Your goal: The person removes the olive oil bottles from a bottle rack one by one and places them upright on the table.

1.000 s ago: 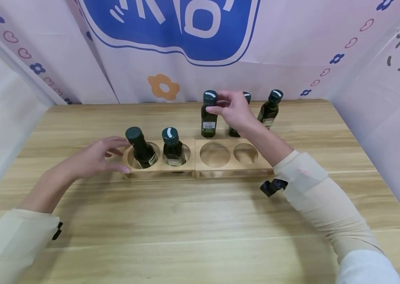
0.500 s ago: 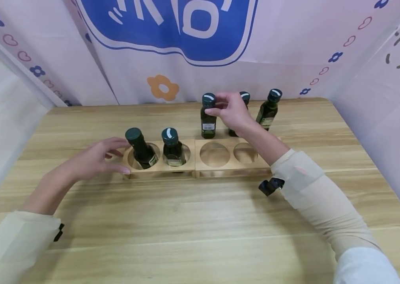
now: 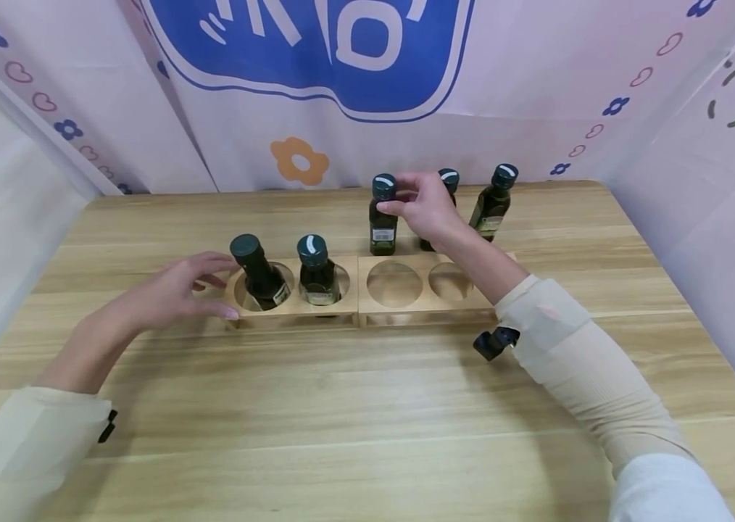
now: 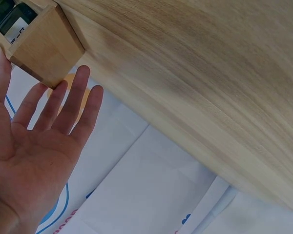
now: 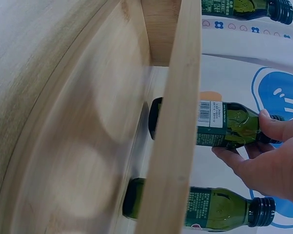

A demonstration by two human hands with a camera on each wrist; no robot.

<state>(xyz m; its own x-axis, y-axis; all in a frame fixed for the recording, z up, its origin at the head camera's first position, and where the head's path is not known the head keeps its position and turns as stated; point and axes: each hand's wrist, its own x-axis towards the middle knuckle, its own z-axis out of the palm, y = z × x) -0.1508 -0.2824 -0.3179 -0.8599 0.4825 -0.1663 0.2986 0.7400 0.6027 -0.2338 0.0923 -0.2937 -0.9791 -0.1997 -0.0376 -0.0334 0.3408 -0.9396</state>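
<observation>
My right hand [image 3: 429, 210] pinches a small dark green glass bottle [image 3: 383, 233] near its neck, thumb on one side and fingers on the other. This bottle is upright just behind the wooden rack [image 3: 359, 317]; its barcode label [image 5: 210, 114] shows in the right wrist view. My left hand [image 3: 178, 292] is at the rack's left end, thumb by the front corner and fingertips by the back. In the left wrist view its fingers are spread and nearly straight against the end block [image 4: 51, 48]. Two bottles, one leaning [image 3: 263, 283] and one straighter [image 3: 320, 279], stand in the rack's left holes.
Two more green bottles stand behind the rack, one partly hidden by my right hand [image 3: 449, 179] and one farther right [image 3: 493, 206]. The rack's two right-hand round holes [image 3: 395, 284] show bare wood. A printed cloth backdrop [image 3: 498, 138] rises at the table's back edge.
The pinched bottle's cap has dropped slightly and the bottle has come a little nearer the rack, with my right hand following. My left hand has stayed in place.
</observation>
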